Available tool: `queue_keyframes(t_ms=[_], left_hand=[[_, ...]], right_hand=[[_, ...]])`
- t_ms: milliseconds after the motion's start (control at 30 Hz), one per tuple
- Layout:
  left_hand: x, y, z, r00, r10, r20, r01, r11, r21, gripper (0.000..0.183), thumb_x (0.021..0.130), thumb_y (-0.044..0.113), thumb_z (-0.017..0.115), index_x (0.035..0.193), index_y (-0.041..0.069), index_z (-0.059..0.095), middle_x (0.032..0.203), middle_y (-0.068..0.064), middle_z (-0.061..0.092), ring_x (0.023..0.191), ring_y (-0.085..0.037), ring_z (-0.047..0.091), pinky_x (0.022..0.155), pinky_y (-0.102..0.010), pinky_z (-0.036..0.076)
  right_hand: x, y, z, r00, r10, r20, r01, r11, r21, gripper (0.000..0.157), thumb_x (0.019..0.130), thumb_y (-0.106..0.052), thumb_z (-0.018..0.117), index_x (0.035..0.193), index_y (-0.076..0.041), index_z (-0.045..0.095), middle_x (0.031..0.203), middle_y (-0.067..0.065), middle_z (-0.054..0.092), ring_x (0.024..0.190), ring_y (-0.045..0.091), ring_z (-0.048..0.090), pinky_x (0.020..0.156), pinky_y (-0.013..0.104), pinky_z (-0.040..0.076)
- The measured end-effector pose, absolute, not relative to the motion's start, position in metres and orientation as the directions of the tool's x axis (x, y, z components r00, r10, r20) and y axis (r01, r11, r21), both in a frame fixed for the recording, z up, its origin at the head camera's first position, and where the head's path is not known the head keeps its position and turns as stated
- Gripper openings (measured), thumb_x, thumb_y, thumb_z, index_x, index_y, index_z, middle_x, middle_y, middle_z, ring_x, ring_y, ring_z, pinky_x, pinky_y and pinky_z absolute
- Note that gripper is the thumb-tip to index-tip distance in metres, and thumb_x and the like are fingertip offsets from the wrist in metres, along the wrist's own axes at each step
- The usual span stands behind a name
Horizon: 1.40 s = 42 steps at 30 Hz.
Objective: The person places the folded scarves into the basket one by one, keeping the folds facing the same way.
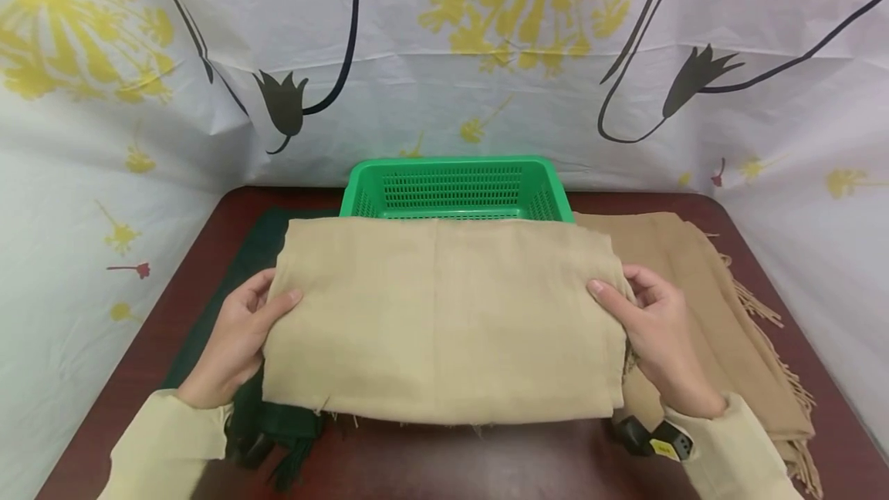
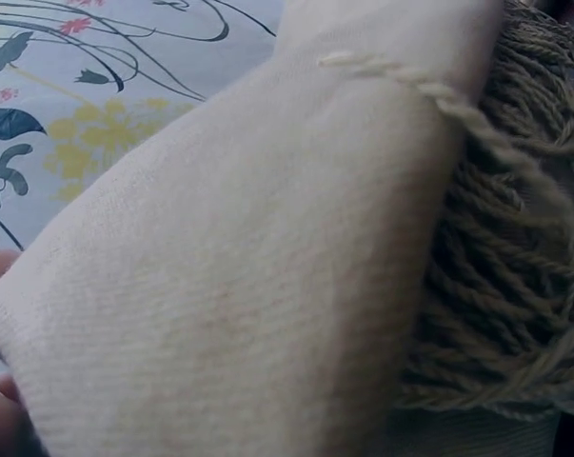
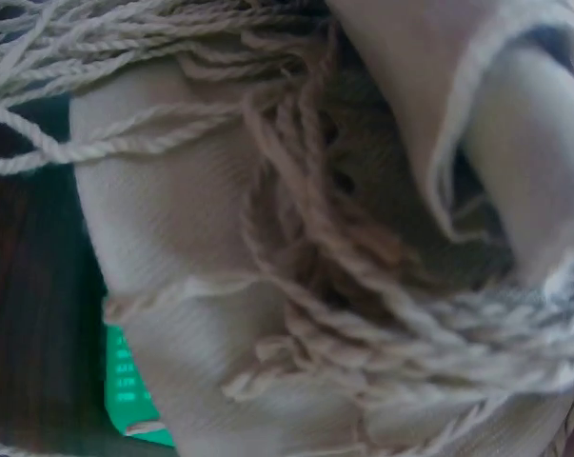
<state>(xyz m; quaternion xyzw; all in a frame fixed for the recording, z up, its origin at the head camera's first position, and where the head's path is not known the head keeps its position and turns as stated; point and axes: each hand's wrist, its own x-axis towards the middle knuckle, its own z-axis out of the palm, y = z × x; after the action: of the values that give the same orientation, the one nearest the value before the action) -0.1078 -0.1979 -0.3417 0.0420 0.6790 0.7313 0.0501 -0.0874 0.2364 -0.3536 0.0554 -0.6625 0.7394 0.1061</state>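
Observation:
Between my two hands a folded beige scarf (image 1: pixel 444 315) is held up, spread flat, with a crease down its middle. My left hand (image 1: pixel 239 334) pinches its left edge, thumb on the near face. On the opposite edge my right hand (image 1: pixel 656 330) pinches it likewise, fingers behind. Twisted fringe (image 2: pixel 515 209) hangs behind the scarf in the left wrist view. The right wrist view shows more fringe (image 3: pixel 334 248) and layered folds close up; neither wrist view shows the right hand's grip clearly.
A green plastic basket (image 1: pixel 451 163) stands at the back of the dark red table (image 1: pixel 472 461), partly hidden by the scarf. On the left lies a dark green fringed scarf (image 1: pixel 243 276). A tan fringed scarf (image 1: pixel 722 338) lies on the right. Patterned cloth (image 1: pixel 444 99) hangs around the table.

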Motion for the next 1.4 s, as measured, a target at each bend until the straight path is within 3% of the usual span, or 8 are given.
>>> queue_keyframes(t_ms=[167, 400, 467, 767, 1067, 1400], left_hand=[[-0.117, -0.197, -0.339, -0.991, 0.136, -0.005, -0.013, -0.06, 0.998, 0.026, 0.088, 0.009, 0.054, 0.114, 0.008, 0.047, 0.094, -0.001, 0.058, 0.072, -0.012, 0.062, 0.058, -0.029, 0.051], [-0.13, -0.193, -0.332, -0.99, 0.138, -0.004, -0.009, -0.036, 0.999, 0.031, 0.088, 0.013, 0.056, 0.117, 0.009, 0.046, 0.097, -0.002, 0.056, 0.074, -0.012, 0.061, 0.059, -0.029, 0.051], [-0.133, -0.192, -0.33, -0.992, 0.127, -0.011, -0.014, -0.024, 1.0, 0.033, 0.087, 0.015, 0.057, 0.117, 0.008, 0.046, 0.097, -0.002, 0.055, 0.073, -0.012, 0.061, 0.059, -0.028, 0.051], [-0.15, -0.187, -0.323, -0.994, 0.097, -0.056, -0.056, -0.005, 0.998, 0.048, 0.086, 0.023, 0.06, 0.126, 0.004, 0.041, 0.102, -0.003, 0.053, 0.075, -0.011, 0.061, 0.061, -0.028, 0.051], [-0.164, -0.18, -0.321, -0.998, 0.045, -0.038, -0.04, -0.045, 0.998, 0.032, 0.085, 0.019, 0.061, 0.113, 0.012, 0.049, 0.101, -0.001, 0.052, 0.073, -0.009, 0.059, 0.06, -0.023, 0.05], [-0.174, -0.177, -0.315, -0.999, 0.031, -0.028, -0.029, -0.04, 0.999, 0.036, 0.084, 0.017, 0.062, 0.116, 0.01, 0.048, 0.104, -0.003, 0.052, 0.077, -0.01, 0.058, 0.061, -0.023, 0.05]], right_hand=[[-0.098, 0.238, -0.356, -0.971, 0.115, 0.208, -0.22, -0.103, -0.97, 0.027, 0.081, -0.004, 0.063, 0.103, 0.009, 0.056, 0.077, 0.01, 0.063, 0.06, 0.019, 0.062, 0.048, 0.031, 0.05], [-0.111, 0.246, -0.357, -0.966, 0.079, 0.244, -0.253, -0.14, -0.957, 0.025, 0.082, 0.0, 0.059, 0.106, 0.008, 0.056, 0.08, 0.013, 0.063, 0.059, 0.024, 0.062, 0.046, 0.034, 0.05], [-0.11, 0.236, -0.341, -0.968, 0.117, 0.223, -0.235, -0.094, -0.968, 0.028, 0.08, -0.005, 0.065, 0.103, 0.008, 0.057, 0.076, 0.01, 0.064, 0.057, 0.021, 0.062, 0.047, 0.033, 0.05], [-0.118, 0.218, -0.316, -0.967, 0.178, 0.183, -0.211, -0.151, -0.966, 0.013, 0.079, 0.0, 0.064, 0.092, -0.002, 0.065, 0.072, 0.004, 0.065, 0.056, 0.014, 0.062, 0.047, 0.025, 0.049], [-0.131, 0.217, -0.316, -0.98, 0.156, 0.12, -0.138, -0.111, -0.984, 0.018, 0.08, -0.011, 0.066, 0.096, -0.004, 0.062, 0.077, 0.002, 0.062, 0.059, 0.013, 0.062, 0.049, 0.025, 0.05], [-0.145, 0.224, -0.313, -0.982, 0.11, 0.154, -0.16, -0.049, -0.986, 0.013, 0.081, -0.012, 0.065, 0.093, -0.007, 0.062, 0.072, 0.0, 0.062, 0.056, 0.01, 0.06, 0.049, 0.022, 0.048]])
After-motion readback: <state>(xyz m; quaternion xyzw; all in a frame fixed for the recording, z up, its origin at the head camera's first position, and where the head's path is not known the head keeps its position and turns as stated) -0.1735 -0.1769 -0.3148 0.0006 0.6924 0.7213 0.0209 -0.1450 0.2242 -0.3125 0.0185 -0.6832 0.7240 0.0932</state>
